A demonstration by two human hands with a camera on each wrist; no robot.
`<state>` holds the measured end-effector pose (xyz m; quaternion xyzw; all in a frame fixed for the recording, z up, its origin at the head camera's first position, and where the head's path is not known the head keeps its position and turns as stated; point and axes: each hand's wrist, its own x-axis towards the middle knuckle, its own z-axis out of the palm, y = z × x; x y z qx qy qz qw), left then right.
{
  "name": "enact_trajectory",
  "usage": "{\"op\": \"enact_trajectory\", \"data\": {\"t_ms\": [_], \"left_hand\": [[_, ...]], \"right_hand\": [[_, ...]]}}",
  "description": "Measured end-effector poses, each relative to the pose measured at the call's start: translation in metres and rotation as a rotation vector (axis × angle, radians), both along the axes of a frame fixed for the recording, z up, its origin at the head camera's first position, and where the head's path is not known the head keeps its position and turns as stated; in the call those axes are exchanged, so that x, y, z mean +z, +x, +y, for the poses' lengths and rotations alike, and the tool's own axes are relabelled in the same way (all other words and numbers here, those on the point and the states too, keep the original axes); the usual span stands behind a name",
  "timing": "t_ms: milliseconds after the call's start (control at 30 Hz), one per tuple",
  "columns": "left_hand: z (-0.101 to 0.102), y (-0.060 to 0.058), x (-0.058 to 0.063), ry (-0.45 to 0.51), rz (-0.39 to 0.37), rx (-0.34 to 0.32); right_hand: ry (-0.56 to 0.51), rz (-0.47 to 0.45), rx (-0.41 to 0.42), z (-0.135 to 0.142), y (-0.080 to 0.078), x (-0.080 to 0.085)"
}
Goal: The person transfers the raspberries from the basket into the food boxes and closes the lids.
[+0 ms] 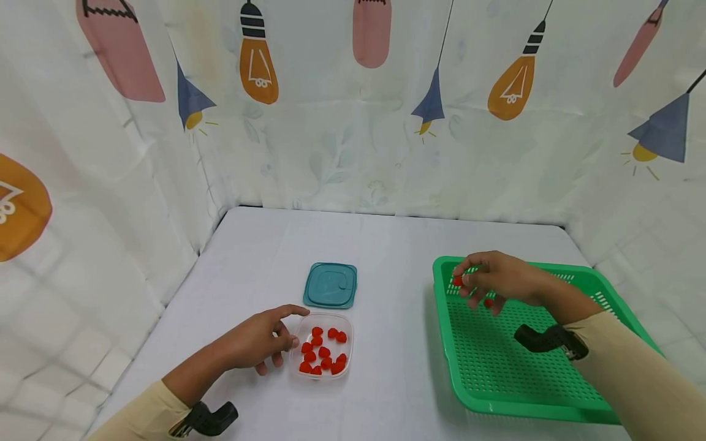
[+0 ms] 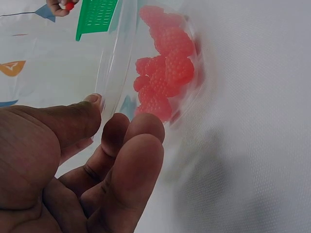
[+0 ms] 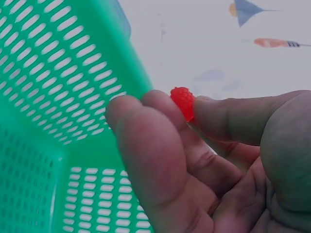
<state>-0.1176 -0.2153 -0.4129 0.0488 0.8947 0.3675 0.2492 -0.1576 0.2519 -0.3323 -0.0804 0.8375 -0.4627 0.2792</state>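
My left hand (image 1: 261, 340) holds the corner of a clear plastic container (image 1: 352, 343) between thumb and index finger, its other fingers loosely bent. Several red raspberries (image 2: 180, 68) lie in the container. Over the far left part of a green basket (image 1: 458, 392), my right hand (image 1: 504, 278) pinches one raspberry (image 3: 182, 103) between its thumb and fingers. Another small red piece (image 1: 488, 303) shows among the right fingers in the head view; whether it is held or lies below, I cannot tell.
A teal lid (image 1: 331, 285) lies flat on the white table (image 1: 391, 294), just behind the container. The green basket's raised, slotted walls stand on the right side. A printed curtain (image 1: 353, 153) hangs behind the table and along both sides.
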Motion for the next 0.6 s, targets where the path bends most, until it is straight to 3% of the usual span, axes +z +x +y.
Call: {"op": "enact_trajectory", "data": {"t_ms": [400, 600], "left_hand": [[-0.002, -0.002, -0.002, -0.003, -0.001, -0.003], [-0.002, -0.001, -0.002, -0.003, -0.001, -0.004]], "right_hand": [[-0.025, 0.03, 0.055, -0.038, -0.002, 0.009], [-0.036, 0.06, 0.133, -0.063, -0.001, 0.01]]}}
